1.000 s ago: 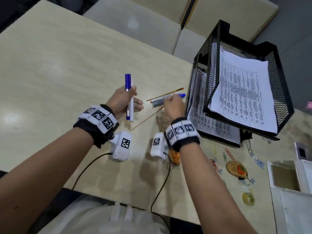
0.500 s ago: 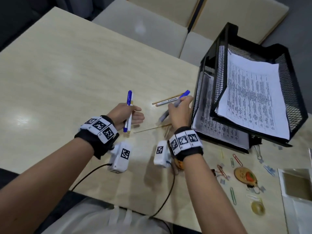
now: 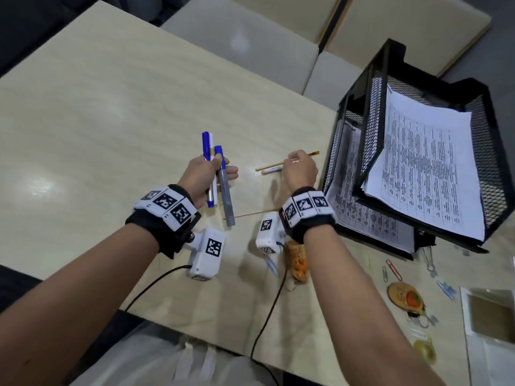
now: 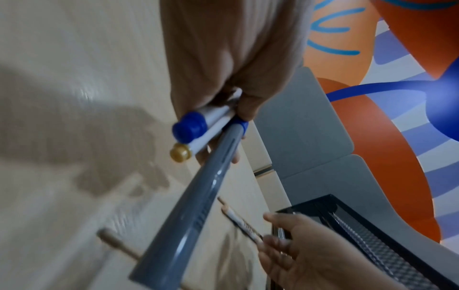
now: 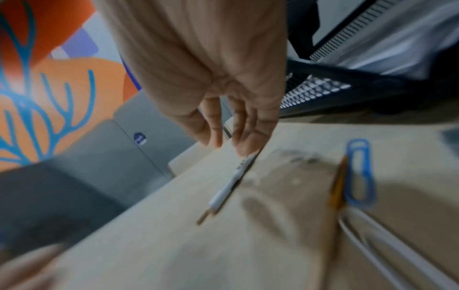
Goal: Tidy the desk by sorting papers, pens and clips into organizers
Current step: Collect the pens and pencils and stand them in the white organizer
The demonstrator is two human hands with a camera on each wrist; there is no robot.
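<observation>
My left hand is raised over the desk and grips three pens: a white pen with a blue cap, a second white pen with a gold end, and a grey pen with a blue cap. My right hand is by the black mesh tray. Its fingers are nearly straight and touch a white pencil lying on the desk. A yellow pencil lies just behind it, partly hidden by the hand. Printed papers lie in the tray's tiers.
A thin wooden stick lies between my wrists. Several paper clips, round keychains and a binder clip are scattered below the tray. A white box organizer stands at the right edge. An orange keychain lies under my right wrist.
The grey pen has passed from my right hand to my left, which now holds three pens and is raised. My right hand has gone back to the pencils by the tray.
</observation>
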